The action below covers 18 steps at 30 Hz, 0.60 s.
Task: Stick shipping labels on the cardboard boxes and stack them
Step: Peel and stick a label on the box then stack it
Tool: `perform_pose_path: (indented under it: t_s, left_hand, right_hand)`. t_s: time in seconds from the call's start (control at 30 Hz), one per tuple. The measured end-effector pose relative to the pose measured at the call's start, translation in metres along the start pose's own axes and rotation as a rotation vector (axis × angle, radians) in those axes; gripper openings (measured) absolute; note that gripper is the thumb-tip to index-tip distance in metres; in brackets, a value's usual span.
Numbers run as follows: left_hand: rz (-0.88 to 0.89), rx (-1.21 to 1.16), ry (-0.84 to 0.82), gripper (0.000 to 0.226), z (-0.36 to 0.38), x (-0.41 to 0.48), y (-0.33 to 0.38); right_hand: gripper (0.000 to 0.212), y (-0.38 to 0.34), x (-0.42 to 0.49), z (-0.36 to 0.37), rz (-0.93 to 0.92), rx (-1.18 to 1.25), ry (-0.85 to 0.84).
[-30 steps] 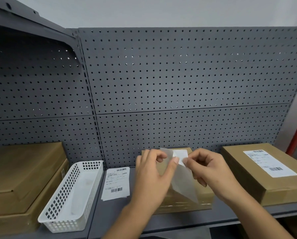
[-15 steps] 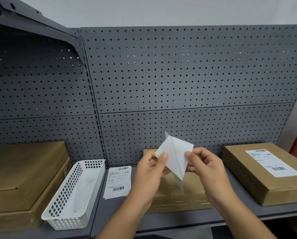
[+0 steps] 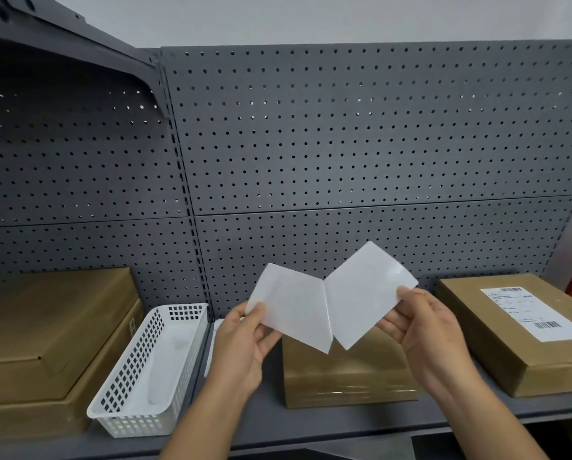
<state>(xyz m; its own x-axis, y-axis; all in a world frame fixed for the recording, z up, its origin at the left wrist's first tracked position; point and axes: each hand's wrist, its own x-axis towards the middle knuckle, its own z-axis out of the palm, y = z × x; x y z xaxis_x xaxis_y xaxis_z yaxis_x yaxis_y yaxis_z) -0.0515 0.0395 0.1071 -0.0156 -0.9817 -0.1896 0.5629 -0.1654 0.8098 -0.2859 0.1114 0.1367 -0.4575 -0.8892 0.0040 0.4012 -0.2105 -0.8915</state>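
Observation:
My left hand (image 3: 244, 340) pinches one white sheet (image 3: 291, 308) and my right hand (image 3: 420, 330) pinches the other white sheet (image 3: 364, 293). The two sheets are peeled wide apart and meet only at their lower edge, above a plain cardboard box (image 3: 347, 376) on the shelf. Which sheet is the label and which the backing I cannot tell. To the right lies a second cardboard box (image 3: 497, 336) with a printed shipping label (image 3: 530, 313) stuck on top. Another label (image 3: 211, 346) on the shelf is mostly hidden behind my left hand.
A white perforated basket (image 3: 151, 366) stands left of my hands. Two stacked flat cardboard boxes (image 3: 45, 333) fill the far left. A grey pegboard wall (image 3: 344, 144) backs the shelf (image 3: 311, 426), and a bracket (image 3: 78, 38) juts out at the upper left.
The two sheets, pressed close a second ago, have been pulled apart into a wide V. Both hands moved outward and rose slightly.

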Motion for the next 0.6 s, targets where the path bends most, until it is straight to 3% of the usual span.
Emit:
perform_pose_path:
  t_s: [0.27,0.4,0.5,0.6]
  left_hand:
    - [0.281,0.062,0.14,0.003,-0.031,-0.005,0.028]
    - [0.405,0.075,0.237,0.012,-0.047,-0.011,0.047]
    - [0.636,0.33,0.306,0.009,-0.065,-0.015,0.06]
    - [0.994,0.863,0.346,0.018,-0.09,-0.014,0.068]
  right_hand:
    - [0.007,-0.005,0.006,-0.006,-0.121,0.081,0.054]
    - [0.009,0.005,0.003,0.008,-0.142,0.067,0.02]
    - [0.011,0.012,0.003,0.013,-0.135,0.041,-0.001]
    - [0.013,0.016,0.005,0.016,-0.123,0.041,-0.009]
